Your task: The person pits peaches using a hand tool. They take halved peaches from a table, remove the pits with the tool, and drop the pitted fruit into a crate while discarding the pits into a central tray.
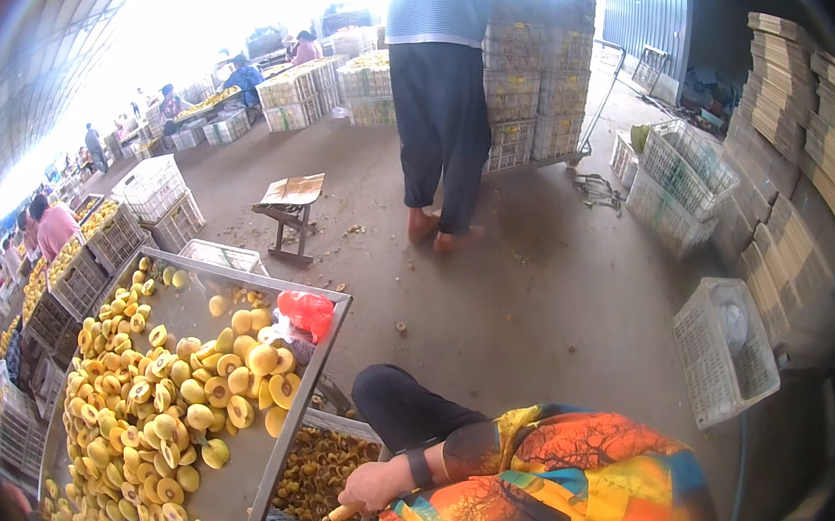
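Observation:
My right hand, with a black band at the wrist, is closed round a short tool with a pale handle. Its working end is too small to make out. The hand hovers over a crate of brown fruit pits and scraps, below the table's edge. Left of it, halved yellow fruit lies heaped on a metal-rimmed table; some halves show brown hollows at their centres. My left hand is not visible.
A red plastic bag rests at the table's corner. Beyond are a small stool, a standing person by stacked crates, and an open white crate. Flattened cardboard is piled at right; people work among fruit crates at left.

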Demonstrator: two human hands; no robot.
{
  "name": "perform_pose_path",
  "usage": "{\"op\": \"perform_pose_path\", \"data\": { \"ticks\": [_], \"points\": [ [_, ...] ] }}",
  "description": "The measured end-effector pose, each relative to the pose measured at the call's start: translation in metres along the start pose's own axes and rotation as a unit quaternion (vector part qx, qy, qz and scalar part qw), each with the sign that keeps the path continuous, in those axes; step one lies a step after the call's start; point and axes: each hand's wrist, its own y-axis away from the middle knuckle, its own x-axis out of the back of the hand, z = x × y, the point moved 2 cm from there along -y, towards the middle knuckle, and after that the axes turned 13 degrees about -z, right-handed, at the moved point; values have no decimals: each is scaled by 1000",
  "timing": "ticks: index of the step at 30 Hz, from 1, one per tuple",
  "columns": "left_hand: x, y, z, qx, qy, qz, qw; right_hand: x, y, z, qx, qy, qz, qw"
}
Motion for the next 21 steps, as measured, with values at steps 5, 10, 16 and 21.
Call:
{"op": "perform_pose_path", "data": {
  "ticks": [5,10,16,21],
  "points": [
    [16,46,172,78,269,115,953,-4,12,-7,5,29,17,999],
    [-4,84,249,28,473,180,862,-16,21,-14,21,30,79,996],
    [-59,122,257,-27,634,74,769,-25,17,-15,64,9,145,987],
    [-121,100,297,56,640,76,763,-11,23,-3,37,-49,264,963]
  ]
}}
